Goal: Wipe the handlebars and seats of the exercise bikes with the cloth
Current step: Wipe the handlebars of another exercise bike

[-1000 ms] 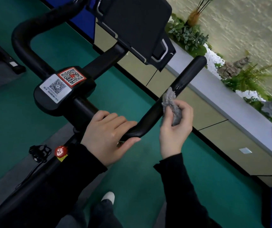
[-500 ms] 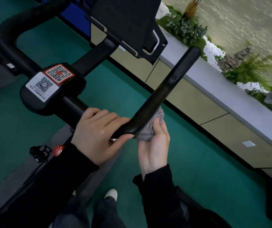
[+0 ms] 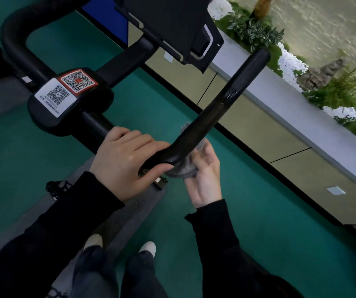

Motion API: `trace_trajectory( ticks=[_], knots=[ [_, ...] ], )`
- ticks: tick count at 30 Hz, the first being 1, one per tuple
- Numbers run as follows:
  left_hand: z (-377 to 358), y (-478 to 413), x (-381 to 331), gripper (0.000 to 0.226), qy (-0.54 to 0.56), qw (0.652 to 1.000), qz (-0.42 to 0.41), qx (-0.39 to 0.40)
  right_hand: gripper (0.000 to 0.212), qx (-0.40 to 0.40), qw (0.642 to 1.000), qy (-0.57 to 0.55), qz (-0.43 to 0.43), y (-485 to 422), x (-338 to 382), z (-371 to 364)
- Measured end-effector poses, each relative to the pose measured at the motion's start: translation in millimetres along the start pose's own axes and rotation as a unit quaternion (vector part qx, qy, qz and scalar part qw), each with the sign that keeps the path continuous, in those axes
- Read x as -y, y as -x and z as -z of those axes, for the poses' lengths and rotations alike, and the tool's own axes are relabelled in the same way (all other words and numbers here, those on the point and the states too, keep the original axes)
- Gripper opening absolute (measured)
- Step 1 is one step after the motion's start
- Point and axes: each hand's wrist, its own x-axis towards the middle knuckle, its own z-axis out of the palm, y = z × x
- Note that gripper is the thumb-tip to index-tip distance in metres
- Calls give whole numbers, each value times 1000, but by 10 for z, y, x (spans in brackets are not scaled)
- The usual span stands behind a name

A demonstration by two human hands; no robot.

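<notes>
One camera covers the scene, worn on the person's head. It faces forward and steeply down, at arm's-length range. The left hand (image 3: pixel 127 162) and right hand (image 3: pixel 205 179) sit close under the lens, near frame centre, at the bend of the handlebar (image 3: pixel 220 108) where the cloth (image 3: pixel 183 171) lies. The shoes (image 3: pixel 148 248) on the green floor (image 3: pixel 269 211) mark the bottom edge. The view is rolled: the grey ledge (image 3: pixel 291 117) runs diagonally from top centre to the right edge. The wide-angle lens takes in the wall beyond it.
</notes>
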Motion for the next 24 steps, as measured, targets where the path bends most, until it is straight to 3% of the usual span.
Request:
trace_trajectory(
  ticks=[8, 13, 17, 21, 24],
  knots=[
    [39, -17, -31, 38, 16, 1000, 8, 4, 25, 55, 997, 59, -10, 22, 16, 108],
    [38, -36, -101, 43, -12, 1000, 22, 5, 24, -8, 999, 36, -6, -171, 194, 148],
    [-42, -176, -321, 58, -45, 996, 79, 8, 23, 0, 998, 52, -21, -128, 163, 138],
    [-179, -365, -463, 53, -74, 990, 116, -4, 23, 12, 998, 67, -14, -123, 219, 179],
    [-242, -380, -469, 49, -73, 989, 131, -13, 25, -30, 998, 46, 8, -235, 346, 203]
  ],
)
